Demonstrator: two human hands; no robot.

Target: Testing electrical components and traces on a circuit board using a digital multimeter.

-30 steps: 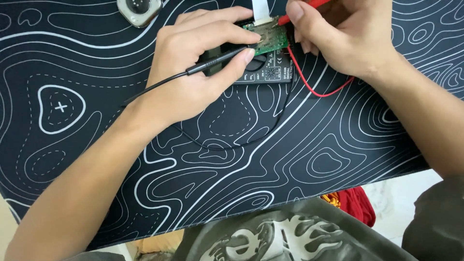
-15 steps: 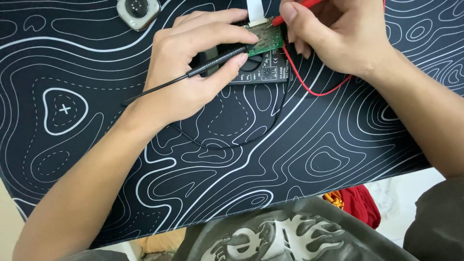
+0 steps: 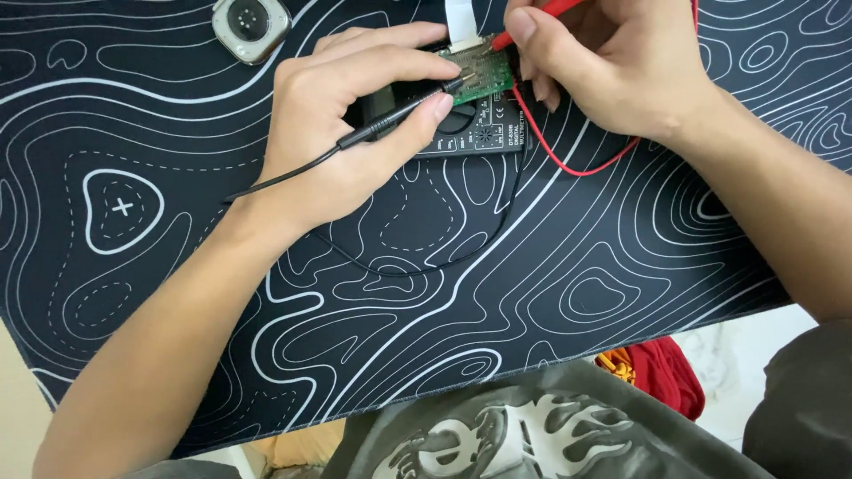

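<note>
Probing step, by the look: left hand (image 3: 342, 133) closed on black probe (image 3: 399, 111), right hand (image 3: 612, 66) pinching red probe (image 3: 532, 22), both tips on green board (image 3: 484, 75) over black meter (image 3: 479, 133). Next probably needing steady tips.

Black contour-patterned mat (image 3: 550, 293) — multimeter (image 3: 475, 133), watch body (image 3: 251, 27).

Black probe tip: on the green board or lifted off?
On it: the black probe, in the left hand, ends with its tip on the green board.
</note>
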